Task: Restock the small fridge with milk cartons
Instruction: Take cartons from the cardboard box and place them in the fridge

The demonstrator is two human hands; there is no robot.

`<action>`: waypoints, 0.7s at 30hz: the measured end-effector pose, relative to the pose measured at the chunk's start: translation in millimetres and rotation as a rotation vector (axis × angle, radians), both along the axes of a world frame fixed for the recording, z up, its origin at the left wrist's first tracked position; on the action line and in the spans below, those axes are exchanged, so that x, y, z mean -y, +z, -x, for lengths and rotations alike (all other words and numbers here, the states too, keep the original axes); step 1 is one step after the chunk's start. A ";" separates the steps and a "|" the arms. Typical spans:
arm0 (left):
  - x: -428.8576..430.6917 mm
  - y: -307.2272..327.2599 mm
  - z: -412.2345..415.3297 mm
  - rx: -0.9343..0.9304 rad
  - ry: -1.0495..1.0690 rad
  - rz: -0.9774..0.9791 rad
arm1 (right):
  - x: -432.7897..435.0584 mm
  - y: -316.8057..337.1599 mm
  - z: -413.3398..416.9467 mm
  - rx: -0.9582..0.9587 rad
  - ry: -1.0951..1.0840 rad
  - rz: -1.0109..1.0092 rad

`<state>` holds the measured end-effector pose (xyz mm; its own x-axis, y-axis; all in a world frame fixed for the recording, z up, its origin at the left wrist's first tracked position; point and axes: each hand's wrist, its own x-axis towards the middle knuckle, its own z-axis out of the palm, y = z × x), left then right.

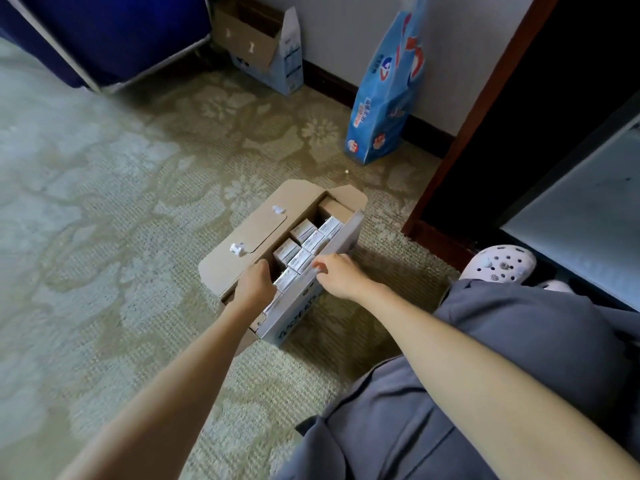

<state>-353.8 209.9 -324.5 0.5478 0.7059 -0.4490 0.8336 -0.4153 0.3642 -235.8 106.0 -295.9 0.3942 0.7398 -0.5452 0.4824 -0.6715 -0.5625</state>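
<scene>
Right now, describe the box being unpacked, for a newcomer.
On the patterned carpet, beside the dark door frame, stands an open cardboard box with the left hand and right hand at its near end. Unlike the box against the wall, it shows rows of milk cartons.

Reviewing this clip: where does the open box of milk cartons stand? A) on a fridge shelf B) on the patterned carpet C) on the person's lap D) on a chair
B: the open box stands on the patterned carpet, with the left hand and the right hand at its top and milk cartons showing inside.
</scene>
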 end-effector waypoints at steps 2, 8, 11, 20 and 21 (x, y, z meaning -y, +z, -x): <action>-3.6 -11.3 9.0 -0.068 0.016 0.056 | -6.7 -11.3 5.9 0.004 0.073 0.014; -9.2 -29.1 14.5 -0.114 -0.009 0.097 | -28.9 -34.8 16.2 0.137 0.224 -0.033; -14.7 -33.4 11.3 -0.115 -0.025 0.095 | -38.4 -43.2 20.9 0.169 0.256 -0.022; -21.5 -44.3 11.1 0.005 0.036 0.050 | -55.1 -43.4 14.1 0.262 0.240 0.017; -21.2 -45.0 12.0 0.014 0.036 0.052 | -57.8 -43.8 14.2 0.260 0.256 0.047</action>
